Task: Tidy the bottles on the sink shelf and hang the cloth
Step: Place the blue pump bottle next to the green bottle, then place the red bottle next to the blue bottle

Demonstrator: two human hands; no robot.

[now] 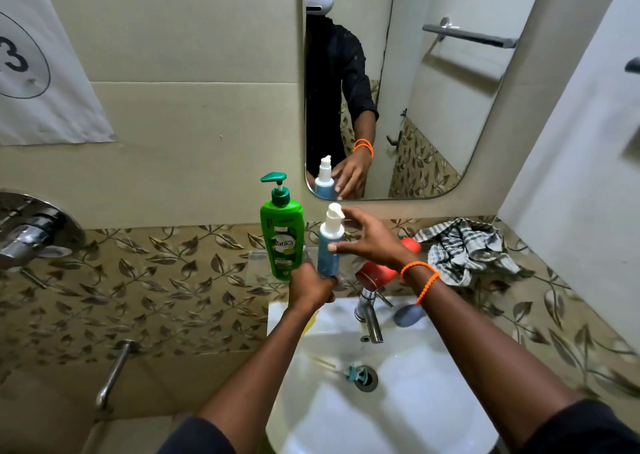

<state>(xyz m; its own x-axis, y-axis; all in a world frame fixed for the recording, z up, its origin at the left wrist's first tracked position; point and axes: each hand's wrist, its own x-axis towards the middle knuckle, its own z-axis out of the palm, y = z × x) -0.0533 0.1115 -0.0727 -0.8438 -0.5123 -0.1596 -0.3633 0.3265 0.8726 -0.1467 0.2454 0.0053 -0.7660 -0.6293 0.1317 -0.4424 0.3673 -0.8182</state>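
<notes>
A green pump bottle (282, 235) stands upright at the left end of the glass shelf (258, 258) over the sink. Right beside it is a blue bottle with a white pump (329, 242), upright. My left hand (311, 287) is closed around its base. My right hand (370, 239) has its fingers spread, and its fingertips touch the bottle's body and pump. A red bottle (379, 272) lies on its side on the shelf under my right wrist. A crumpled checked cloth (464, 246) is heaped at the shelf's right end.
A white basin (398, 401) with a chrome tap (369, 315) lies below the shelf. A bluish object (408, 315) rests on the basin rim. The mirror (433, 107) reflects a towel bar. A shower mixer (27, 235) sticks out from the left wall.
</notes>
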